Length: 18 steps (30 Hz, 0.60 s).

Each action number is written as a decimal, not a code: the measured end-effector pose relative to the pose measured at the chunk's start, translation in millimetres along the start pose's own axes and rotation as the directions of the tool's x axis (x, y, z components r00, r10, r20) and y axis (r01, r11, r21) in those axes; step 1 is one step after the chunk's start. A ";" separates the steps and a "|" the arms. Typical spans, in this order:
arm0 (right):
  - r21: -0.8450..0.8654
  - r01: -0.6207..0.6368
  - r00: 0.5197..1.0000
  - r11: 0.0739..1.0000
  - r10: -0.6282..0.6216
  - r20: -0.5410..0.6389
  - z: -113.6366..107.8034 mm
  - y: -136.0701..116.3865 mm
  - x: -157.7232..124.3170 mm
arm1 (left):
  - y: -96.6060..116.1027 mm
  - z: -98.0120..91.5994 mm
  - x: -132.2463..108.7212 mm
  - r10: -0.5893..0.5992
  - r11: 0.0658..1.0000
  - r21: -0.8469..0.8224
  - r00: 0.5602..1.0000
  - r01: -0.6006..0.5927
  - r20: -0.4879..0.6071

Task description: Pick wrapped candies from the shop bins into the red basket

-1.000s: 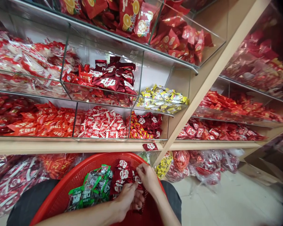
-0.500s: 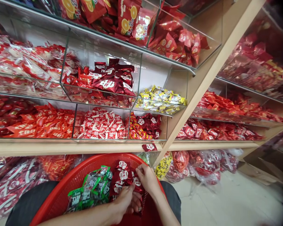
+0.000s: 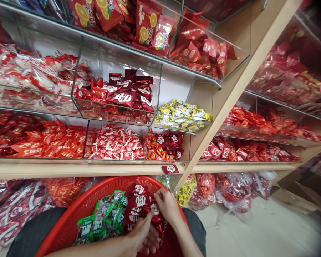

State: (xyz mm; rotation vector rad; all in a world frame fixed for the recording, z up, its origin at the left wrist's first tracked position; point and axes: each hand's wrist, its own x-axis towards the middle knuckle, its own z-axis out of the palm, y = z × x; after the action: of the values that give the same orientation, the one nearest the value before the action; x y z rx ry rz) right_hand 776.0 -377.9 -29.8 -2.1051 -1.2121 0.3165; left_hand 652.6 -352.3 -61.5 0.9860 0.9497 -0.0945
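Observation:
A red perforated plastic basket (image 3: 66, 217) sits between my knees. Inside it, dark red candy packets with white lettering (image 3: 135, 214) lie beside clear-and-green packets (image 3: 103, 217). My right hand (image 3: 168, 205) is at the basket's right side, its fingers pinched on the top edge of a dark red candy packet (image 3: 155, 207). Just below and left, my left hand (image 3: 143, 235) is cupped palm-inward with its fingers apart. Its thumb reaches up against the dark red packets. More dark red packets, partly hidden by my hands, show between them.
Glass-fronted shelf bins of wrapped sweets rise ahead, including yellow-and-white ones (image 3: 183, 114) and red-and-white ones (image 3: 117, 142). One dark red packet (image 3: 169, 169) lies on the wooden ledge (image 3: 69, 170). Filled plastic bags (image 3: 205, 185) stand on the floor beneath. A slanting wooden upright (image 3: 230, 92) divides the shelves.
My left hand's fingers have loosened and spread a little, lower in the basket. The right hand keeps its pinch in nearly the same place. The view has shifted slightly.

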 end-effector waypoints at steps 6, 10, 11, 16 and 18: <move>-0.023 -0.006 1.000 1.000 0.006 -0.015 -1.9 -5.4 -0.1 | 14.2 -12.0 -29.7 -0.133 0.879 0.474 0.983 0.056 0.130; -0.041 0.008 0.999 0.999 -0.011 -0.052 -2.6 -8.5 -0.7 | 55.7 -47.4 -60.2 -0.048 0.564 0.792 0.948 -0.234 0.314; -0.039 0.011 0.998 0.999 -0.013 -0.058 -3.1 -10.1 -0.9 | 65.8 -60.4 -64.7 0.190 0.490 0.806 0.943 -0.333 0.274; -0.007 0.031 0.995 1.000 -0.031 -0.094 -8.8 -20.8 -2.0 | 78.6 -133.7 -56.0 0.816 -0.015 0.962 0.553 -0.273 0.170; -0.011 0.034 0.993 0.999 -0.035 -0.109 -10.4 -23.8 -2.1 | 70.4 -157.4 -44.4 0.816 -0.112 0.972 0.539 -0.207 0.208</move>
State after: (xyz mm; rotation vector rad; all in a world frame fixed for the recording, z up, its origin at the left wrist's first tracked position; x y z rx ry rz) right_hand 764.2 -376.2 -6.6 -2.0786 -1.1856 0.1783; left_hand 557.8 -209.2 -14.3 2.8084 0.7256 0.3870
